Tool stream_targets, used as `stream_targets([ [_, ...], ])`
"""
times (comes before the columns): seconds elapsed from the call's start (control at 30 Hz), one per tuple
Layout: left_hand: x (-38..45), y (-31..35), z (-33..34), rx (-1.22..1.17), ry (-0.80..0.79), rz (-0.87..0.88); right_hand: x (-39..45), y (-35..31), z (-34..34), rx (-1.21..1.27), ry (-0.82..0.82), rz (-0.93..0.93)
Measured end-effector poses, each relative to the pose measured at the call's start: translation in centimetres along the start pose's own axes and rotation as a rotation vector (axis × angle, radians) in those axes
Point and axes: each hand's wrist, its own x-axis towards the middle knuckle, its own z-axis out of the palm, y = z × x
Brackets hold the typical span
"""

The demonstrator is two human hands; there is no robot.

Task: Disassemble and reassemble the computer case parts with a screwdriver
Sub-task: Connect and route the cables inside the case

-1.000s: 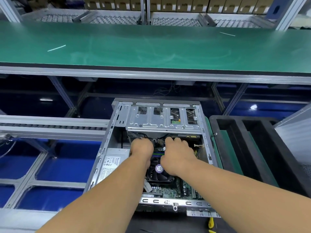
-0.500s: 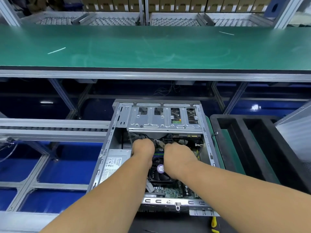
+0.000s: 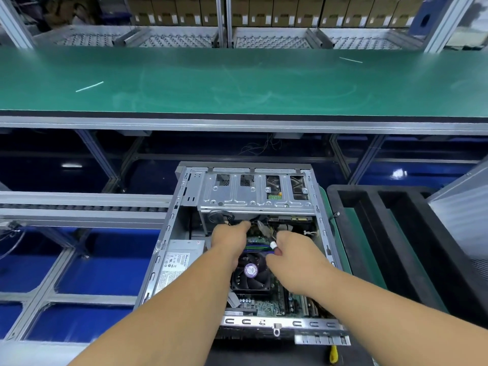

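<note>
Computer case [image 3: 169,249]: bare grey metal chassis lying on its side, side panel off, interior exposed. Drive cage [image 3: 257,196] of stamped silver sheet sits at the far end, with four cut-outs along its top. Below it lies the green motherboard [image 3: 266,303], carrying a black cooler fan [image 3: 249,276] with a round purple label at its hub. Power supply [image 3: 175,262], grey with a white printed label, occupies the left side. Screwdriver [image 3: 333,353] (only a yellow part shows) lies just beyond the near edge of the case.
</note>
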Motion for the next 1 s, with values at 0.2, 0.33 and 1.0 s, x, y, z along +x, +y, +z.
stream_targets([
  [0.2,0.9,0.0,0.7,0.141,0.119,0.018,-5.2,1.7,-1.8,0.279,0.010,-0.001],
  [0.33,1.1,0.1,0.4,0.079,0.110,-0.006,-5.3,1.0,-1.5,0.119,0.009,-0.003],
  [1.0,1.1,0.0,-0.1,-0.120,-0.044,-0.049,3.8,0.4,2.2,-0.459,-0.019,-0.160],
])
